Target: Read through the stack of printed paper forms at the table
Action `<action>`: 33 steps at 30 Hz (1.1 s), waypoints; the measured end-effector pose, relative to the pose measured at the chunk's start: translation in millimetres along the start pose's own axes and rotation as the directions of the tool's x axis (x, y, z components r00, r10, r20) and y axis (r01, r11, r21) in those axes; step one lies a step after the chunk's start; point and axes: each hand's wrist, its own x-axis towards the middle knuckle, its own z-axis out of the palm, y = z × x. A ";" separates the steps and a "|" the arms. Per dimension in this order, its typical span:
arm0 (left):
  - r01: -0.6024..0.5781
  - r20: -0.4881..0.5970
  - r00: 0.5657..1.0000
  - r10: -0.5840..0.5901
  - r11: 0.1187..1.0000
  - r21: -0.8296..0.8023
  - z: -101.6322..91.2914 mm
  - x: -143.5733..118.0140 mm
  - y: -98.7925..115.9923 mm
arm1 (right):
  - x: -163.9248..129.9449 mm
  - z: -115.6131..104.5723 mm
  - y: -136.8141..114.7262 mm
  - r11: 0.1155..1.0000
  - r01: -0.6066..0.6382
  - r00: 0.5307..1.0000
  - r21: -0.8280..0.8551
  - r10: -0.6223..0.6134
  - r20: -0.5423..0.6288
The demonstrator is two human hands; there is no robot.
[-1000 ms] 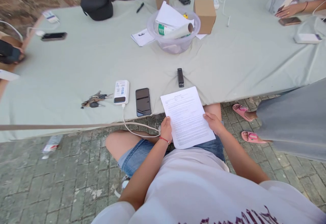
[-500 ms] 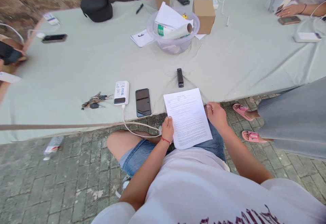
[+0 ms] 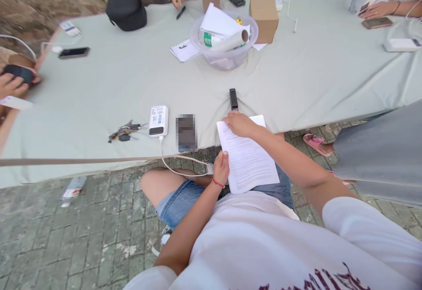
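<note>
Head view: a seated person's left hand (image 3: 221, 167) pinches the left edge of a printed sheet (image 3: 247, 160) lying across the lap and table edge, while the right hand (image 3: 240, 124), fingers loosely spread, rests on its top, just below what looks like a black stapler (image 3: 233, 99) on the grey-green tablecloth (image 3: 132, 88).

Keys (image 3: 123, 132), power bank (image 3: 158, 120), black cap (image 3: 126, 10) on table.
</note>
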 end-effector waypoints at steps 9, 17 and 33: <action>0.030 -0.015 0.999 -0.030 1.000 -0.006 2.8 -0.8 -9.5 | -6.5 2.9 -8.2 0.993 -0.051 0.996 -0.109 0.059 0.067; 0.019 -0.070 0.998 -0.007 0.986 0.168 -1.7 2.4 -13.2 | -2.1 15.5 -11.3 0.986 -0.119 0.993 -0.113 0.121 0.012; -0.028 -0.022 0.999 0.034 0.965 0.260 -1.8 2.2 -12.7 | -13.2 31.8 -8.2 0.962 0.224 0.973 -0.157 -0.229 -0.015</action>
